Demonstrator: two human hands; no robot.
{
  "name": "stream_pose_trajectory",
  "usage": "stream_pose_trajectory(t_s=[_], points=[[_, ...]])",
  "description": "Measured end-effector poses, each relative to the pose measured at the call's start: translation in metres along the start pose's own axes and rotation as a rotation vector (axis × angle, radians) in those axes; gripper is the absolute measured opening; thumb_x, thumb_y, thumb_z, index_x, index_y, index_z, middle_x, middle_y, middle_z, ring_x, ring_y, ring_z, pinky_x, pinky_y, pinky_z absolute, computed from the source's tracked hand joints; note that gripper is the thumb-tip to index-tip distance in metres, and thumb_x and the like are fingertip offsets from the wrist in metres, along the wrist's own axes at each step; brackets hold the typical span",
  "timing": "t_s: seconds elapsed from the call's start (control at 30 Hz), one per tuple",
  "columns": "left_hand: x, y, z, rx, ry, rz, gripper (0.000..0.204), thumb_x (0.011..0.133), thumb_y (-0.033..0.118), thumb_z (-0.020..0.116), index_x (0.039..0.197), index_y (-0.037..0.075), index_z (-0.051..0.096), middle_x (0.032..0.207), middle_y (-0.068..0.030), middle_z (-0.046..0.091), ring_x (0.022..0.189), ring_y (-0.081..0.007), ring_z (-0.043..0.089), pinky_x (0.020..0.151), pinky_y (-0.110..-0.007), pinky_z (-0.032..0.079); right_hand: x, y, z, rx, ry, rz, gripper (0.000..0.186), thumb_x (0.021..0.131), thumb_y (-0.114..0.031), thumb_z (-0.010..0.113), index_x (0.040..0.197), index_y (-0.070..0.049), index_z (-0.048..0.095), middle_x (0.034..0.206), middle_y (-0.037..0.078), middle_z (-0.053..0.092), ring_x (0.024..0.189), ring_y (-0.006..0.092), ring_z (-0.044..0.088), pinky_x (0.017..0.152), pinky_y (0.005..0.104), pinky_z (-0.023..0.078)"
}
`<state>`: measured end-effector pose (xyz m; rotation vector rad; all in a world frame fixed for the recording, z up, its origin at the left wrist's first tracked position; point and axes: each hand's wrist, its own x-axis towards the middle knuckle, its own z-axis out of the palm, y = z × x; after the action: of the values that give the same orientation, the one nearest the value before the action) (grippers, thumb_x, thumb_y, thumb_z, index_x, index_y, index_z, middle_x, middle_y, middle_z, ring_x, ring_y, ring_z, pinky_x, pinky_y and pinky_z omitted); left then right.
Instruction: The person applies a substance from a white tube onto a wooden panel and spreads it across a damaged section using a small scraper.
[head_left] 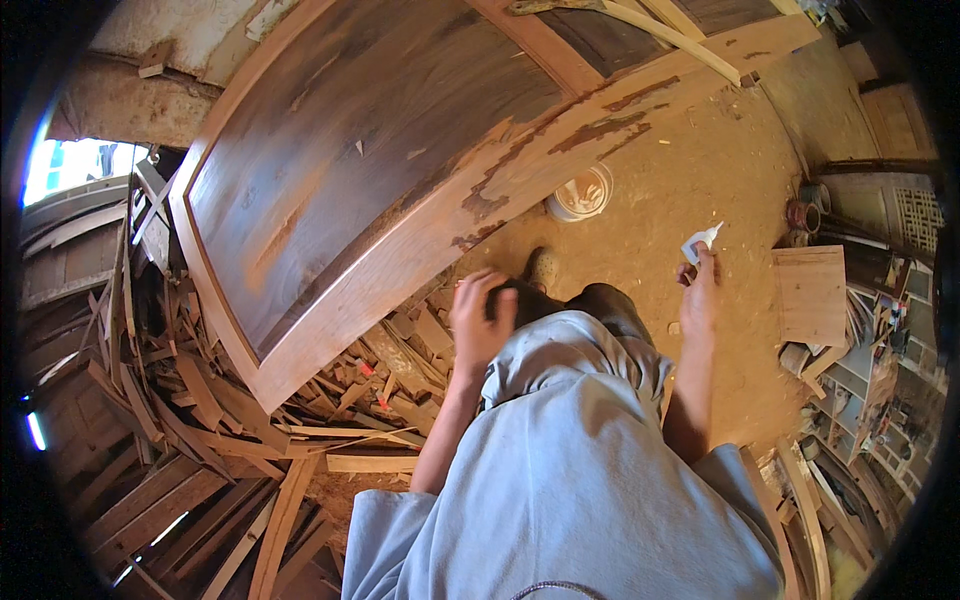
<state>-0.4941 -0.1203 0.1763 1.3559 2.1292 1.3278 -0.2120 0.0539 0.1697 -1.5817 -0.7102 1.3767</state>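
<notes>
My right hand (pixel 697 268) grips a small white plastic bottle (pixel 701 242) with a narrow pointed nozzle, held out over the sandy floor. My left hand (pixel 483 310) hangs just below the lower rail of a large wooden framed panel (pixel 360 170), its fingers loosely bent and apart, with nothing visible in them. The panel leans across the upper left of the view, with a dark brown inset and a paler frame (pixel 310 335) marked by irregular dark patches along its lower rail.
A white bucket (pixel 579 193) stands beyond the panel's lower rail. Wood offcuts (pixel 370 370) are heaped below the panel, and planks (pixel 160 490) lie at the lower left. At the right are a square board (pixel 808 295), cans (pixel 805 218) and cluttered shelving (pixel 900 370).
</notes>
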Motion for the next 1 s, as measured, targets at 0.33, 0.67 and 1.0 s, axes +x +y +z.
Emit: stream_pose_trajectory(t_s=[0.33, 0.67, 1.0], points=[[0.069, -0.029, 0.088, 0.659, -0.305, 0.231, 0.082, 0.08, 0.032, 0.067, 0.146, -0.002, 0.033, 0.151, -0.0224, 0.034, 0.143, -0.0344, 0.029, 0.118, -0.059, 0.01, -0.007, 0.017, 0.0, 0.04, 0.002, 0.029, 0.02, 0.093, -0.031, 0.063, 0.094, -0.012, 0.056, 0.079, 0.0, 0.055, 0.061, 0.0095, 0.053, 0.054, 0.0263, 0.043], [0.081, -0.01, 0.108, 0.57, -0.173, 0.23, 0.079, 0.082, 0.037, 0.068, 0.143, -0.003, 0.038, 0.15, -0.0262, 0.032, 0.143, -0.0343, 0.027, 0.118, -0.056, 0.013, -0.009, 0.021, -0.015, 0.082, 0.057, 0.047, 0.02, 0.091, -0.03, 0.066, 0.094, -0.012, 0.059, 0.077, -0.001, 0.057, 0.063, 0.0097, 0.054, 0.056, 0.0253, 0.042], [0.075, -0.016, 0.093, 0.506, -0.285, 0.227, 0.069, 0.086, 0.026, 0.062, 0.138, -0.014, 0.037, 0.148, -0.0348, 0.029, 0.142, -0.0445, 0.024, 0.119, -0.054, 0.013, -0.007, 0.021, -0.017, 0.125, 0.062, 0.08, 0.021, 0.092, -0.03, 0.066, 0.097, -0.011, 0.06, 0.081, 0.0, 0.057, 0.063, 0.0097, 0.052, 0.056, 0.0261, 0.043]])
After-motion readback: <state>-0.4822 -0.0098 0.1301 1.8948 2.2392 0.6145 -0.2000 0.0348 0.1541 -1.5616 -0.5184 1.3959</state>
